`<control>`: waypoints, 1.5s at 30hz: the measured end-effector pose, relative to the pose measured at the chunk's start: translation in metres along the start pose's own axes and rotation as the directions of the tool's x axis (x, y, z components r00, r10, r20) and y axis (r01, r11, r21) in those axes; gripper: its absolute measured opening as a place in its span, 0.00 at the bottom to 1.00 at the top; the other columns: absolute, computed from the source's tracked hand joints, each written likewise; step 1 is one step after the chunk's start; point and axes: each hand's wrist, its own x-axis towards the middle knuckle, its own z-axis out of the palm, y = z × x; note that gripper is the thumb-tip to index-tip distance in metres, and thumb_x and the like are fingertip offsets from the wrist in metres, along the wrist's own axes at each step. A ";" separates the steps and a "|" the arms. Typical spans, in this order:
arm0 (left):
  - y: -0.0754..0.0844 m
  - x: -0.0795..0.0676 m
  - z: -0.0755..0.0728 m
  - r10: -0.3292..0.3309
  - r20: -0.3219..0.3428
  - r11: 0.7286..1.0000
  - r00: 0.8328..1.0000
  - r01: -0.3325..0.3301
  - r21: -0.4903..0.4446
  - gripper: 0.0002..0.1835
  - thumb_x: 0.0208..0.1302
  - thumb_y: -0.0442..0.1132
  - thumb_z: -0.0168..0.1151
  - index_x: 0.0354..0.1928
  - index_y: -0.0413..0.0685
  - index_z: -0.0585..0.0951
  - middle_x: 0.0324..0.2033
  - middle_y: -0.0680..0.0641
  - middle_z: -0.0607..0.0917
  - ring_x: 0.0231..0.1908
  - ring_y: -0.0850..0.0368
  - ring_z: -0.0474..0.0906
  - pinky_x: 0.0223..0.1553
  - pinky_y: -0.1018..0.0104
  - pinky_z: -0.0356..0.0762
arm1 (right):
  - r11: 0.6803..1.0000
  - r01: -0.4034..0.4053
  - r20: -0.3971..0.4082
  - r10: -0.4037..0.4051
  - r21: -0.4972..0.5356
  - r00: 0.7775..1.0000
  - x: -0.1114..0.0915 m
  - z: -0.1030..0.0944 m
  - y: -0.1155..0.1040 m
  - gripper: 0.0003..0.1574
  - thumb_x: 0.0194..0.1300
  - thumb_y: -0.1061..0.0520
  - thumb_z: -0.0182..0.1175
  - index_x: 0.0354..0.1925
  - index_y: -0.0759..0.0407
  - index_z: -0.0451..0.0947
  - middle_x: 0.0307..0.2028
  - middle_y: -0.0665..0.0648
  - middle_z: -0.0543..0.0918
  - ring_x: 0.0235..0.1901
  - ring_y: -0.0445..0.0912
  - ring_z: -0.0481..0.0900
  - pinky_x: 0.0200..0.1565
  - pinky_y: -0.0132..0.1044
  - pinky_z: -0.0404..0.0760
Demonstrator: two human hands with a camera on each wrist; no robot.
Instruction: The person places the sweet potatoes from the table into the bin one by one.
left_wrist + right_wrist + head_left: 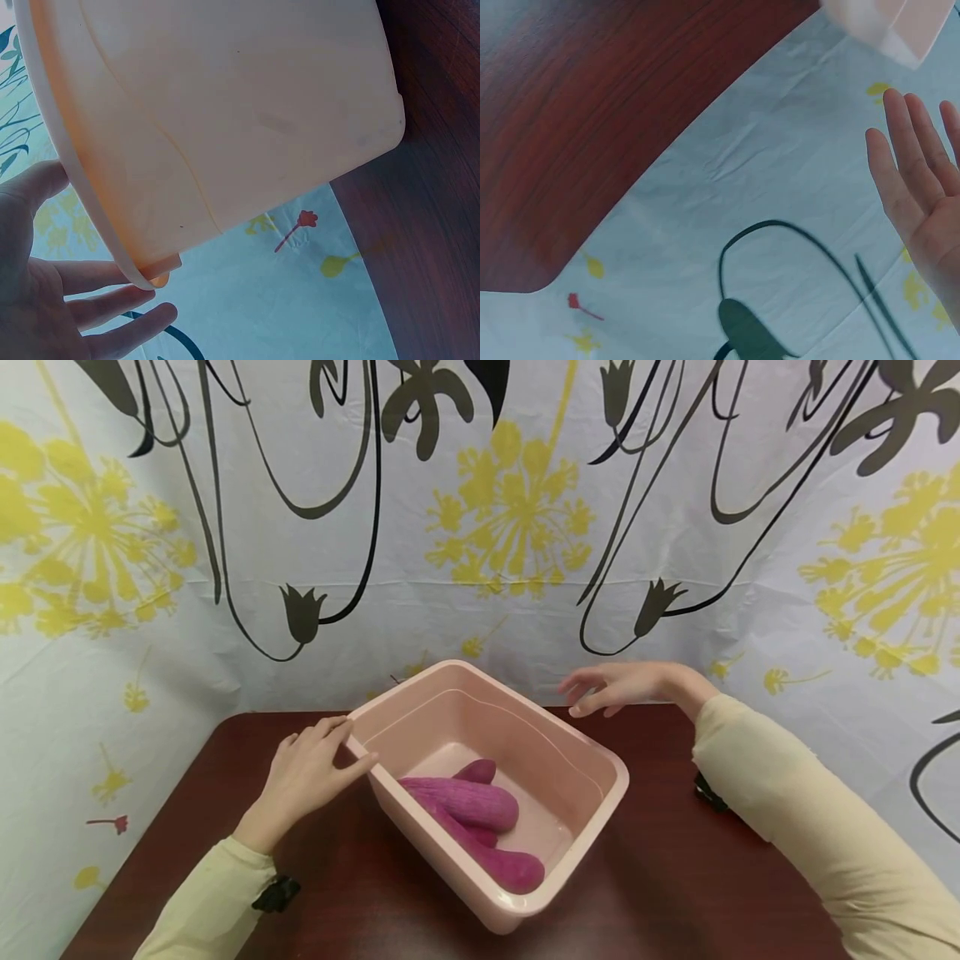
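A pink plastic tub (pixel 570 747) stands turned cornerwise on the table, with several purple eggplants (pixel 472 802) lying in its left and near part. My left hand (pixel 307 772) touches the tub's left corner, fingers and thumb spread along the rim. In the left wrist view, the thumb and fingertips (pixel 90 277) meet the rim with the fingers fairly straight. Beyond the tub's right side, my right hand (pixel 615 685) hovers apart from it and holds nothing. Its fingers look loosely extended in the right wrist view, below a blurred tub corner (pixel 900 30).
The dark red-brown table (pixel 322 893) ends just behind the tub. A white cloth (pixel 375 652) with yellow and dark floral prints hangs behind and at the sides. Each sleeve has a black band (pixel 277 893) at the wrist.
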 end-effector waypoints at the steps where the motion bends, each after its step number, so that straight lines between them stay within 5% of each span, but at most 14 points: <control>1: 0.000 0.000 0.000 0.000 0.001 1.000 1.000 0.000 0.000 0.36 0.51 0.60 0.57 0.52 0.37 0.74 0.48 0.38 0.74 0.48 0.42 0.69 0.47 0.42 0.59 | 1.000 0.000 -0.008 0.000 0.002 1.000 -0.002 -0.001 0.003 0.38 0.57 0.45 0.57 0.61 0.57 0.58 0.57 0.58 0.65 0.54 0.49 0.66 0.51 0.47 0.66; 14: -0.001 0.000 0.001 0.004 -0.003 1.000 1.000 -0.004 0.008 0.36 0.50 0.60 0.57 0.52 0.37 0.74 0.48 0.38 0.74 0.47 0.42 0.70 0.46 0.42 0.60 | 0.997 0.017 -0.109 -0.008 0.081 0.994 -0.027 -0.006 0.042 0.35 0.58 0.50 0.57 0.60 0.61 0.58 0.55 0.62 0.66 0.54 0.53 0.65 0.48 0.46 0.69; 45: -0.002 0.000 0.000 0.003 0.005 1.000 1.000 -0.003 0.001 0.36 0.51 0.61 0.56 0.52 0.37 0.74 0.48 0.38 0.74 0.47 0.42 0.70 0.46 0.41 0.60 | 0.975 -0.081 -0.193 0.123 0.209 0.973 -0.075 0.005 0.157 0.33 0.64 0.50 0.50 0.61 0.63 0.54 0.55 0.65 0.65 0.53 0.55 0.67 0.48 0.46 0.69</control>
